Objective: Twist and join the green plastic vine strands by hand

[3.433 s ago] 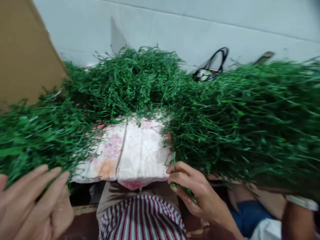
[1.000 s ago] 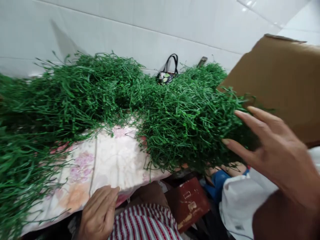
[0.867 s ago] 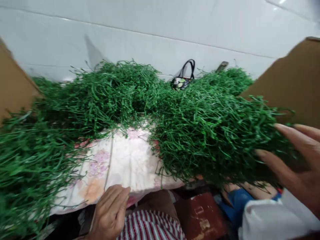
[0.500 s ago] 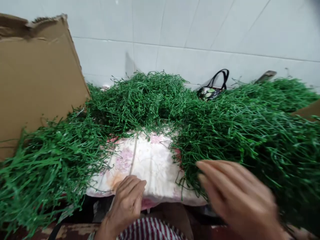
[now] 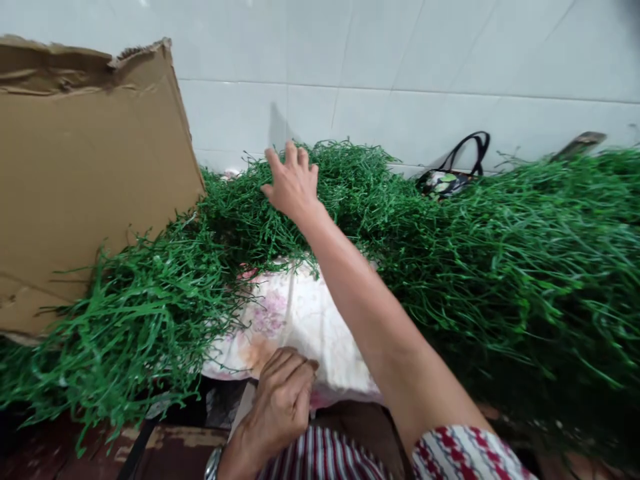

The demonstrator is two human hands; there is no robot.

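My right hand point(image 5: 293, 180) reaches across to the back pile of green plastic-looking stems point(image 5: 355, 180). Its fingers are spread over the top of the pile, with nothing held. My left hand point(image 5: 285, 390) is closed at the near edge of a white floral cloth point(image 5: 320, 320). Its curled fingers hide whatever they may hold. More thin green stems with small tips point(image 5: 150, 307) are heaped to the left of the cloth. A larger mass of them point(image 5: 525, 267) lies on the right.
A torn-edged cardboard box point(image 5: 95, 173) stands at the left. Behind the stems rises a white tiled wall point(image 5: 380, 53). A small patterned bag point(image 5: 445, 180) with black handles sits by the wall, and a wooden stick end point(image 5: 580, 143) juts up farther right.
My right hand has moved from the near right side, forward and left, to the back pile, with its fingers now spread. My left hand stays closed near the cloth's edge. The view has shifted leftward.
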